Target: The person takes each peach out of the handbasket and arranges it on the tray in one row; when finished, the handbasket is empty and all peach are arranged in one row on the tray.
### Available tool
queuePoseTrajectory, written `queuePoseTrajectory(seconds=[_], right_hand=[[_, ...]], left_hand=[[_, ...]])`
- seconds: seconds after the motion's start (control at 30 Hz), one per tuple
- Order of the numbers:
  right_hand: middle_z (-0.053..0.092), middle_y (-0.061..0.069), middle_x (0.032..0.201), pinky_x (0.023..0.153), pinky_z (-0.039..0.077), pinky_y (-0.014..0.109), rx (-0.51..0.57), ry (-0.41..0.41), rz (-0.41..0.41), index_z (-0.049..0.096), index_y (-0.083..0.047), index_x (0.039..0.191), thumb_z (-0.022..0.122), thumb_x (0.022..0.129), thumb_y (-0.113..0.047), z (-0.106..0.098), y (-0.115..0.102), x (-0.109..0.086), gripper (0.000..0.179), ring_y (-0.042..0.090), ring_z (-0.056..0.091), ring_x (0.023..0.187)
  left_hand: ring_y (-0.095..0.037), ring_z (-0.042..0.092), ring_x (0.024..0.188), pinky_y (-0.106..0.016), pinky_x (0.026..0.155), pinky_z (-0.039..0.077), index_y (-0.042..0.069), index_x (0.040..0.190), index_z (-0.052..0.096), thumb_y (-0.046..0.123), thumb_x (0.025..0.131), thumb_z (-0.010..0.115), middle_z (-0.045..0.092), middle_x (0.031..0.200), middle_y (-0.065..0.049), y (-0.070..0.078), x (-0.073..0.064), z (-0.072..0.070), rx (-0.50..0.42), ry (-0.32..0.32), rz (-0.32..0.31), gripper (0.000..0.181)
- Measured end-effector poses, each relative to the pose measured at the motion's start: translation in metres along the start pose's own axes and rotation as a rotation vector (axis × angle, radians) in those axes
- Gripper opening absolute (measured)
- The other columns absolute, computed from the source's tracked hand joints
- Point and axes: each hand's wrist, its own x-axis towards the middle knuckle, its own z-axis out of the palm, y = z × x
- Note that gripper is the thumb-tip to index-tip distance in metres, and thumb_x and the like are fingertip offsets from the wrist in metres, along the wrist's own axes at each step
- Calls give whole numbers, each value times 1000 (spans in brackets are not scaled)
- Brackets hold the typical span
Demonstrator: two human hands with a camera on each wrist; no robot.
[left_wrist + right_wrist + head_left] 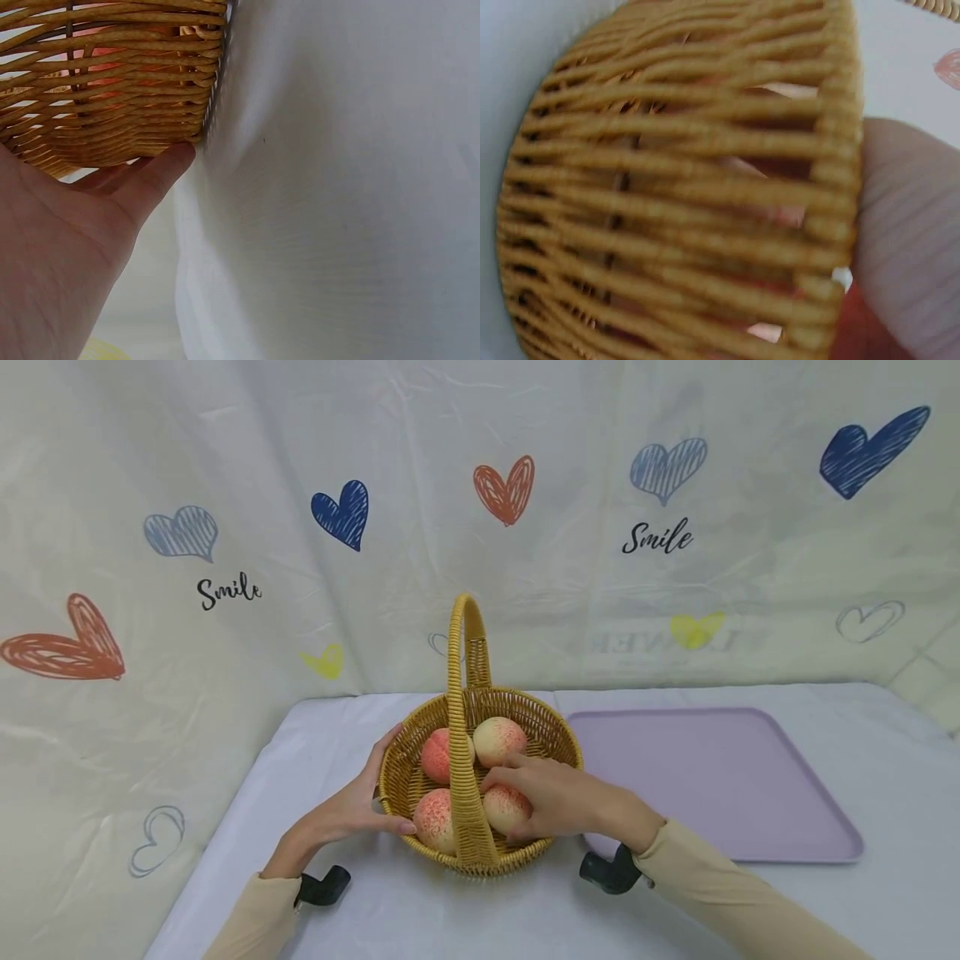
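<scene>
Behind the basket [553, 727] hangs a pale backdrop [420, 435] printed with hearts, and beneath the basket spreads my white-covered table [262, 835]. To the basket's right lies a flat lilac tray [697, 785], probably kept there so that my right arm has only a short way to go between the two. The basket itself stands upright, its tall handle arching over the middle and leaving openings on both sides.

My left hand [347, 810] rests against the basket's left side, thumb and fingers spread along the wicker, I'd say to steady it. My right hand [557, 797] comes in over the right rim, its thumb and fingers curled round the front-right peach [504, 808], likely because that side is the easiest to reach. Also inside the basket are the front-left peach [434, 820], a pale back-right peach [498, 741] and a redder back-left peach [434, 757].
</scene>
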Motion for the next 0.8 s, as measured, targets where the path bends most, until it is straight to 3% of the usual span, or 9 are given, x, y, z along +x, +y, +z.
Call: queuePoseTrajectory(seconds=[0.1,0.3,0.63,0.8], right_hand=[[62,3,126,83,55,43,-43,53,19,68,-20,121,88,79,-17,1,-2,0,47,24,66,101],[62,2,113,69,52,35,-92,240,53,68,-19,120,86,73,-15,-8,-4,-6,51,19,60,89],[66,-1,118,77,56,41,-70,519,100,67,-18,126,89,73,-11,-59,-3,-43,57,19,66,95],[67,3,119,77,57,45,-91,594,156,67,-14,126,91,73,-7,-73,8,-62,58,22,68,95]], left_hand=[[-48,19,154,-73,115,25,21,168,-6,44,76,91,4,173,-17,0,0,1,-5,-5,3,136],[-47,23,153,-72,113,29,20,168,-5,45,76,90,5,172,-17,0,1,1,-13,-3,10,135],[-47,19,154,-72,114,24,23,168,-4,42,76,91,5,173,-16,-3,1,-1,-23,2,13,133],[-47,18,154,-72,115,24,24,168,-4,43,76,91,4,173,-16,-4,2,2,-24,0,10,133]])
